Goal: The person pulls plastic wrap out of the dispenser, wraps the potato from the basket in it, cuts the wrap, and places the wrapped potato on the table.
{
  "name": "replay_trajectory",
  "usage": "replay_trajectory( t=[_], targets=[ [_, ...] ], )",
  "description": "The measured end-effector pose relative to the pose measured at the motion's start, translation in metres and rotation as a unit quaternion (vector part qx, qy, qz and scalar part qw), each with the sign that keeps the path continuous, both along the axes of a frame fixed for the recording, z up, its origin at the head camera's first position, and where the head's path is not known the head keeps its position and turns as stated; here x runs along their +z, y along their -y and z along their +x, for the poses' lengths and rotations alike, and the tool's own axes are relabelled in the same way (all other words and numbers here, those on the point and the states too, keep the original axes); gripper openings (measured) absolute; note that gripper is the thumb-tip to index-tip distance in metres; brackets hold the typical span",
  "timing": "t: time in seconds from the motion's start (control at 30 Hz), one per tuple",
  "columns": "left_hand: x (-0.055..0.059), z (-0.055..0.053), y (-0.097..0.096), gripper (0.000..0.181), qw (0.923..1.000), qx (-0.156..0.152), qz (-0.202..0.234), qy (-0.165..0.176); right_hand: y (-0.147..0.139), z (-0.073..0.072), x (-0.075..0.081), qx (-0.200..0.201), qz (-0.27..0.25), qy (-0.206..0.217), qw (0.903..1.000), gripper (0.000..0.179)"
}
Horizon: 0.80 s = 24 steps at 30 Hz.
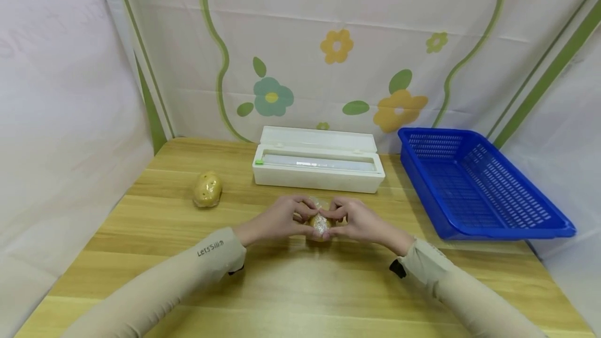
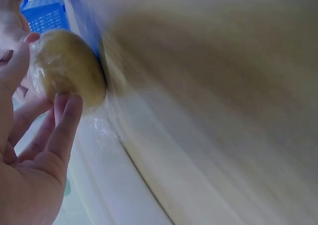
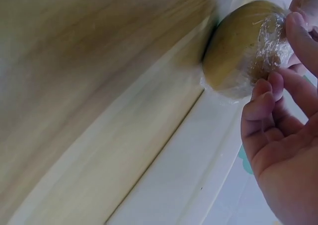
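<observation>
A potato (image 1: 321,227) in clear plastic wrap (image 3: 268,43) sits on the wooden table in front of me, between both hands. From the left side, my left hand (image 1: 287,218) pinches the wrap, its thumb and fingertips against the potato (image 2: 74,68). My right hand (image 1: 359,220) mirrors it from the right, fingers bent and fingertips gathering crinkled film at the potato's side. Loose film sticks out past the potato's edge in both wrist views. Farther left on the table lies a second potato (image 1: 207,189), its skin shiny with wrap.
Just behind the hands stands a white cling film box (image 1: 319,179), lid raised, with a roll inside and a green slider at its left end. A blue plastic basket (image 1: 441,218) occupies the right side. Printed curtains (image 1: 300,30) enclose the table (image 1: 300,296).
</observation>
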State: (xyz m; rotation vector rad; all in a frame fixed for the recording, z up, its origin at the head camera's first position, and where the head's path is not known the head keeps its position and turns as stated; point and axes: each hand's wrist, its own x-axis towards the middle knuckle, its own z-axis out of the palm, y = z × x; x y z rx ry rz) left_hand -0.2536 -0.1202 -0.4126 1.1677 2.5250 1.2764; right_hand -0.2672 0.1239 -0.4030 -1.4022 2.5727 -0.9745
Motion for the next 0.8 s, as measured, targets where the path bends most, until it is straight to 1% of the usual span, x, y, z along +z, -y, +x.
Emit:
replay_trajectory(
  t=[0.07, 0.13, 0.33, 0.5, 0.6, 0.7, 0.8],
  targets=[
    [0.0010, -0.0020, -0.0007, 0.026, 1.0000, -0.003, -0.003, 0.001, -0.0010, -0.0014, -0.0002, 0.007, -0.003, 0.000, 1.0000, 0.053],
    [0.0017, -0.0037, -0.0015, 0.023, 1.0000, 0.001, -0.007, 0.001, -0.0019, -0.0027, -0.0007, 0.011, -0.006, 0.001, 0.9999, 0.048],
    [0.0036, -0.0050, -0.0022, 0.033, 0.9998, 0.017, -0.006, 0.010, -0.0018, -0.0049, -0.0033, 0.016, -0.019, 0.005, 0.9997, 0.034],
    [0.0049, -0.0064, -0.0036, 0.036, 0.9991, 0.033, -0.024, -0.013, 0.0010, -0.0060, -0.0036, -0.007, -0.028, 0.007, 0.9996, 0.019],
    [0.0059, -0.0064, -0.0049, 0.036, 0.9982, 0.040, -0.035, -0.029, 0.0019, -0.0063, -0.0029, -0.019, -0.024, 0.006, 0.9995, 0.017],
    [0.0064, -0.0060, -0.0060, 0.036, 0.9973, 0.045, -0.044, -0.037, 0.0025, -0.0048, -0.0018, -0.031, -0.014, 0.011, 0.9994, 0.017],
    [0.0063, -0.0062, -0.0066, 0.036, 0.9968, 0.046, -0.047, -0.045, 0.0039, -0.0024, -0.0004, -0.043, -0.005, -0.005, 0.9991, 0.017]
  ],
)
